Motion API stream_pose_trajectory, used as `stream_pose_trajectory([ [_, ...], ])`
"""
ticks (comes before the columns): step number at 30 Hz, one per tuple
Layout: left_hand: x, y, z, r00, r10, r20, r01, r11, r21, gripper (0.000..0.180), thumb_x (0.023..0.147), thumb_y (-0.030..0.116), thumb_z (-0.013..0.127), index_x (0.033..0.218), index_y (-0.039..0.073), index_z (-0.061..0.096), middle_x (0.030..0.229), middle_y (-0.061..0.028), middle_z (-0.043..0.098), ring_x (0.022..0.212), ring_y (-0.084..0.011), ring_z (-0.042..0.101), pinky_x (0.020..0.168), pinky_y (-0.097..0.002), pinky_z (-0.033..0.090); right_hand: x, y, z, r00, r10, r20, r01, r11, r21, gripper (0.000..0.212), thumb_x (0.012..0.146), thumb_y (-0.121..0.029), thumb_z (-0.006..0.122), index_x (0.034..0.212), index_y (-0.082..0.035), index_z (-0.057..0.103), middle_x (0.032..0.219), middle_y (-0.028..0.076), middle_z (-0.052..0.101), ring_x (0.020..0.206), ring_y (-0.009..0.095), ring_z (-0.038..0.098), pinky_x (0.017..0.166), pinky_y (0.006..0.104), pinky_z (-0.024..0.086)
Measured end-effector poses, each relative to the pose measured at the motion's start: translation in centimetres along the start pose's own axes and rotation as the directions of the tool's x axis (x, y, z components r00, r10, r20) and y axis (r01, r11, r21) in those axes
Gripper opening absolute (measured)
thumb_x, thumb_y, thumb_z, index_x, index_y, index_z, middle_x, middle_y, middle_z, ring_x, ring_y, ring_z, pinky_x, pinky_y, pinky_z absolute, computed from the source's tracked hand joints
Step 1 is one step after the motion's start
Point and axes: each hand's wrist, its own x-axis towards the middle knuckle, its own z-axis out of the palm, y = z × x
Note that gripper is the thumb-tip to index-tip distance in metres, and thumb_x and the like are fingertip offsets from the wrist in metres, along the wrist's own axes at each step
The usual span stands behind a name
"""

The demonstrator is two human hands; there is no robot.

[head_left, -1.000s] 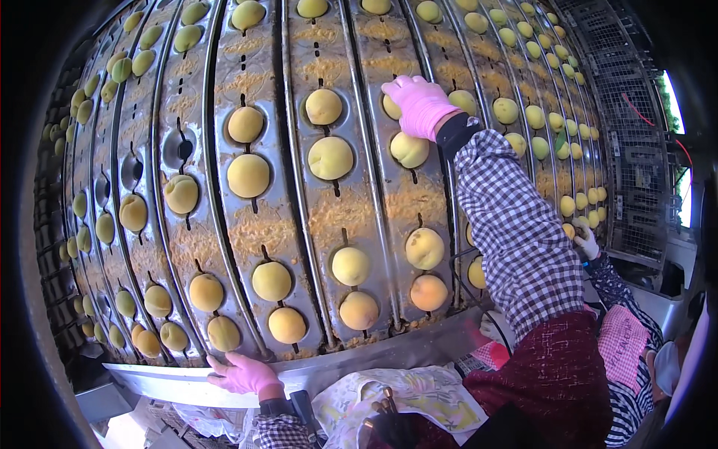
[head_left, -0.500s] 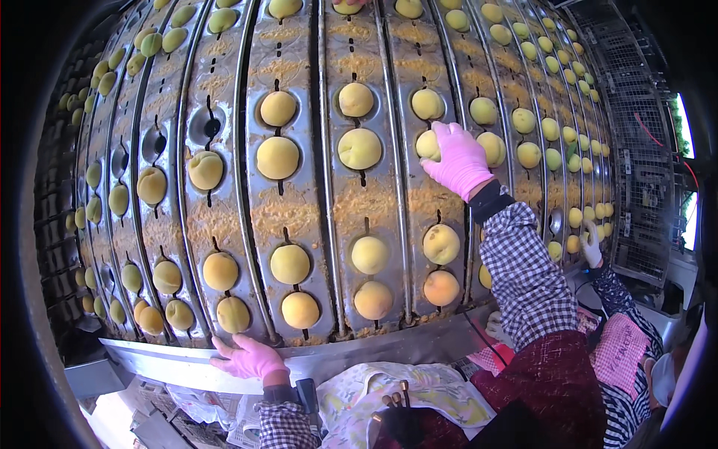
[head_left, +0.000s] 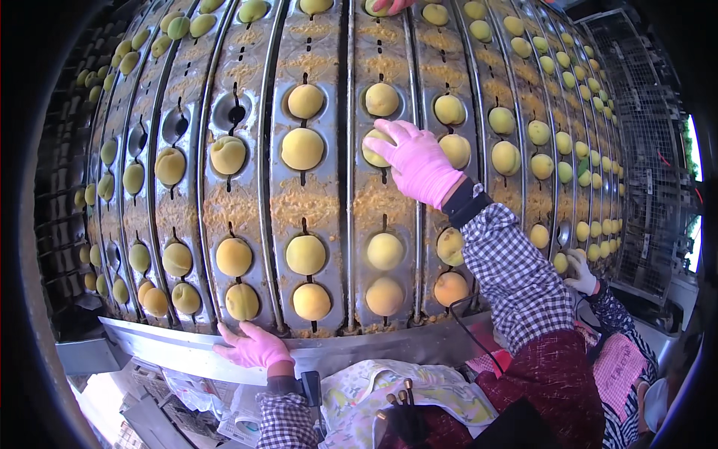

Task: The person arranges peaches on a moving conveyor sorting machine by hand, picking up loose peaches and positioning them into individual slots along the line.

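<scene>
Yellow peaches sit in round cups on metal tray strips [head_left: 308, 206] that run side by side away from me. My right hand [head_left: 426, 161], in a pink glove, has its fingers curled over a peach [head_left: 376, 149] in a middle strip and covers part of it. Just beyond lies another peach [head_left: 381, 99], and a third one [head_left: 455, 151] is right of my wrist. My left hand [head_left: 254, 348], gloved in pink too, rests with fingers spread on the metal rail [head_left: 336, 350] at the near edge, below a greenish-yellow peach [head_left: 242, 301].
Bare cups [head_left: 229, 114] show in some left strips. Orange pulp smears the trays. A co-worker's white-gloved hand [head_left: 580, 273] is among peaches at the right, and another person's pink-gloved hand [head_left: 394, 6] touches a peach at the far edge. Wire mesh [head_left: 636, 150] stands on the right.
My right hand has moved left, from a peach one strip over to the one now under its fingers. The tray strips have shifted right in view. My left hand stays on the rail.
</scene>
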Motion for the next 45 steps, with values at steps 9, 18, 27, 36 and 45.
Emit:
stream_pose_trajectory([
  [9,2.7,-1.2,0.1,1.0,0.013,-0.013,-0.013,0.999,-0.033,0.058,0.096,0.039,0.051,0.149,0.018,0.043,0.154,-0.035,0.022,0.14,-0.0471,0.032,0.113,-0.0534,0.026,3.2,-2.2,-2.1,0.889,0.356,0.288,-0.343,0.934,-0.096,0.06,0.085,-0.054,0.065,0.117,-0.004,0.057,0.106,0.018,0.065,0.097,0.035,0.065,0.082,0.0449,0.053],
  [18,9.2,-3.4,0.4,1.0,0.005,0.004,-0.005,1.0,0.0,0.059,0.095,0.04,0.053,0.149,0.021,0.042,0.154,-0.0336,0.023,0.138,-0.0475,0.034,0.112,-0.0534,0.029,8.1,3.0,1.2,0.871,0.487,-0.056,-0.481,0.872,0.093,0.06,0.088,-0.047,0.062,0.133,-0.008,0.055,0.128,0.02,0.059,0.115,0.037,0.06,0.097,0.0441,0.049],
  [27,13.3,-4.2,-0.5,1.0,-0.016,0.024,0.015,0.999,0.03,0.06,0.096,0.043,0.051,0.15,0.017,0.041,0.154,-0.0339,0.025,0.14,-0.0458,0.033,0.112,-0.0535,0.029,9.2,0.2,1.4,0.819,0.572,0.038,-0.568,0.819,-0.088,0.066,0.081,-0.03,0.072,0.14,-0.014,0.049,0.137,0.017,0.051,0.125,0.036,0.053,0.105,0.0432,0.045],
  [36,13.2,-3.9,-0.5,1.0,0.022,-0.007,-0.021,0.999,0.043,0.062,0.093,0.041,0.054,0.15,0.019,0.042,0.151,-0.0343,0.028,0.137,-0.0455,0.036,0.112,-0.053,0.029,11.7,-5.7,0.1,0.842,0.53,-0.101,-0.534,0.846,-0.014,0.059,0.085,-0.038,0.067,0.137,-0.013,0.053,0.136,0.015,0.053,0.123,0.034,0.054,0.104,0.0437,0.044],
  [45,13.3,-4.0,-0.9,0.999,0.026,-0.023,-0.026,1.0,0.008,0.061,0.093,0.04,0.056,0.148,0.017,0.045,0.15,-0.0327,0.028,0.139,-0.0441,0.032,0.113,-0.0541,0.027,11.3,-14.2,0.5,0.931,0.194,0.309,-0.148,0.975,-0.164,0.066,0.076,-0.014,0.071,0.139,-0.017,0.05,0.142,0.014,0.048,0.128,0.035,0.049,0.105,0.0421,0.045],
])
